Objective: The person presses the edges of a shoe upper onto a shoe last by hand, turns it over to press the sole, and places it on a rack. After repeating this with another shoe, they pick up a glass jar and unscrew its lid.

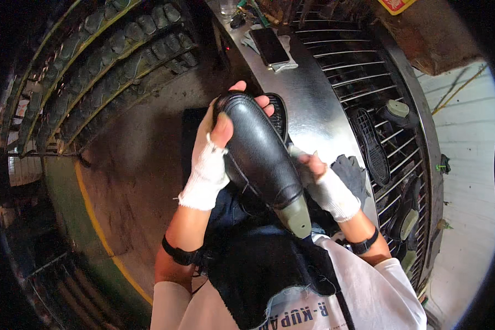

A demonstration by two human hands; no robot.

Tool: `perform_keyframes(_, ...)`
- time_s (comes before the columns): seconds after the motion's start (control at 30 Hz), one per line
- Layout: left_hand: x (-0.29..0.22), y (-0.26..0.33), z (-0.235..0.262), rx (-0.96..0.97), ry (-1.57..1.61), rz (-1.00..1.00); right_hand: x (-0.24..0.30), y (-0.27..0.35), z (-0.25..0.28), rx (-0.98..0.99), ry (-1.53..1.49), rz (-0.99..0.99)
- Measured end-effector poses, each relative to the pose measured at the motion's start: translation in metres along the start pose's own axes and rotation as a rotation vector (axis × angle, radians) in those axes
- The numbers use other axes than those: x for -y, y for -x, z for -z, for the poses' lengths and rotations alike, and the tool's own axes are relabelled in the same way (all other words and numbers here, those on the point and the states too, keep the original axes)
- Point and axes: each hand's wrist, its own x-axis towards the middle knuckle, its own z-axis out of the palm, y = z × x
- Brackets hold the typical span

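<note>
A black leather shoe upper (258,146) is stretched over a grey-green shoe last (296,217), whose bare heel end points down toward me. My left hand (217,140), in a white fingerless glove, is wrapped round the toe part, thumb on top and fingertips showing at the far side. Close against the shoe's right side is my right hand (324,184), gloved the same way, its fingers curled and slightly blurred; whatever they hold is hidden. Behind the toe, a black treaded sole (279,113) shows in part.
A metal bench (313,104) bears a dark phone (269,47) on a pale cloth. Dark cloth or gloves (349,173) lie by my right wrist. On the barred rack (363,82) rest another black sole (371,146) and several lasted shoes. Shelves of shoes (115,47) stand at left.
</note>
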Motion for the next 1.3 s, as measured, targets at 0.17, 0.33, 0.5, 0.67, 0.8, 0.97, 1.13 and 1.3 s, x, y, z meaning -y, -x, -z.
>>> perform_keyframes(0.17,0.020,-0.013,0.025,-0.232,-0.021,0.092,0.008,-0.002,-0.008,-0.083,-0.079,-0.136)
perform_keyframes(0.33,0.052,-0.067,0.046,0.004,-1.418,-0.320,0.030,0.004,-0.006,-0.273,-0.031,-0.107)
perform_keyframes(0.5,0.006,-0.067,0.041,-0.183,-0.967,-0.012,0.038,0.007,0.001,-0.266,-0.094,-0.052)
perform_keyframes(0.67,-0.043,-0.044,0.041,0.048,0.011,0.115,0.003,-0.025,-0.016,-0.123,-0.285,-0.087)
perform_keyframes(0.8,-0.047,-0.023,0.037,0.118,-0.029,0.084,-0.022,-0.037,-0.024,-0.025,-0.164,-0.147)
perform_keyframes(0.97,-0.050,-0.010,0.021,0.089,-0.063,0.128,-0.027,-0.028,-0.016,-0.026,-0.071,-0.127)
perform_keyframes(1.13,-0.053,-0.010,0.009,0.116,-0.123,0.129,-0.022,-0.025,-0.016,-0.025,-0.037,-0.099)
perform_keyframes(1.3,-0.049,-0.007,0.004,0.182,-0.028,0.134,-0.023,-0.022,-0.015,-0.056,-0.029,-0.074)
